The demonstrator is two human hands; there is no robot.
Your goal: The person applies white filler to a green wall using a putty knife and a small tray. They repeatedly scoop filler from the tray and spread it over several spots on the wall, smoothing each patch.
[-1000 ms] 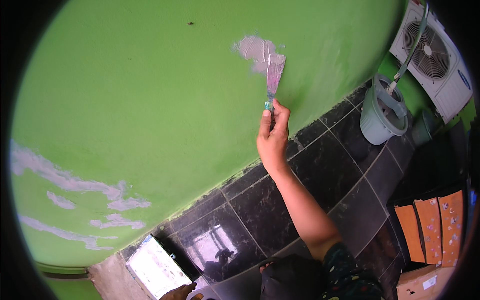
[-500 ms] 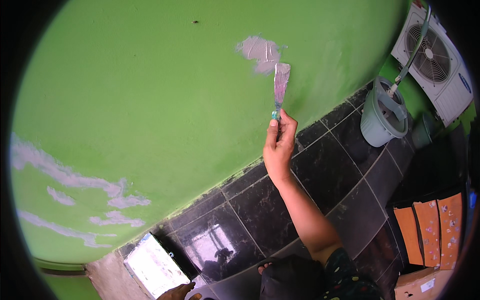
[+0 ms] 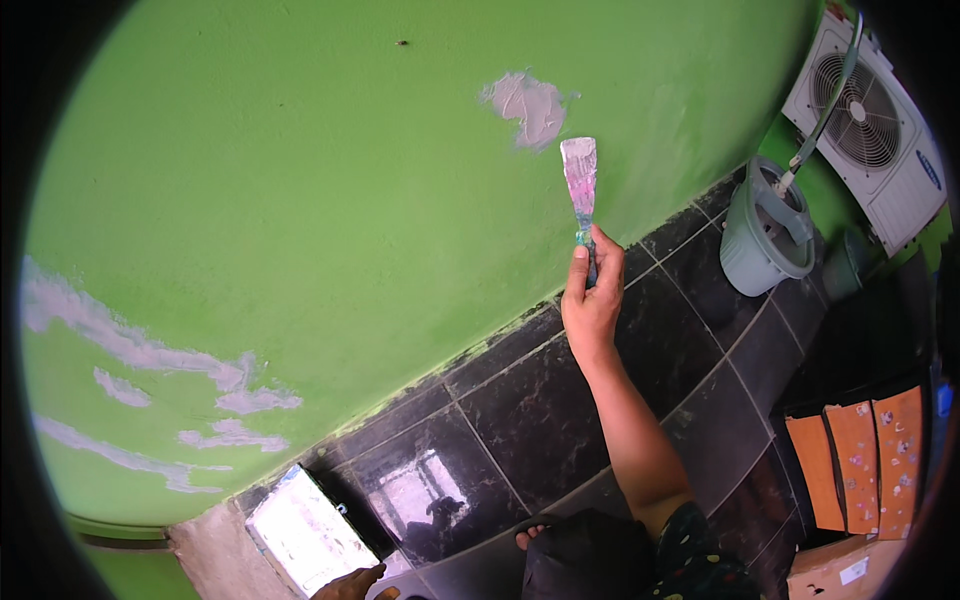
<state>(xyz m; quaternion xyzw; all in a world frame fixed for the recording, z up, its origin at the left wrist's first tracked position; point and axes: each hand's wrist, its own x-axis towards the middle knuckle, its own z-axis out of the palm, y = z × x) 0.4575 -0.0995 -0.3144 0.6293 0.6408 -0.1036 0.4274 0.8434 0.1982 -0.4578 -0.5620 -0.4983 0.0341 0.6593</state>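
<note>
My right hand (image 3: 592, 300) grips the handle of a putty knife (image 3: 580, 175), its blade smeared with whitish and pink paste. The blade is just below and right of a pale filler patch (image 3: 525, 105) on the green wall (image 3: 280, 180); whether it touches the wall I cannot tell. More pale streaks (image 3: 140, 345) mark the wall's lower left. At the bottom edge, my left hand (image 3: 350, 585), partly cut off, has fingers extended beside a white rectangular board or lid (image 3: 305, 525); contact is unclear.
Dark tiles (image 3: 530, 430) run along the wall's foot. At right are a grey-green bucket (image 3: 750, 250) with a hose, a white air-conditioner unit (image 3: 890, 190), orange panels (image 3: 855, 460) and a cardboard box (image 3: 830, 570). My foot (image 3: 530, 535) shows below.
My right hand has moved right and the knife's blade has come down and right, off the patch it overlapped a second ago. My left hand stays at the bottom edge.
</note>
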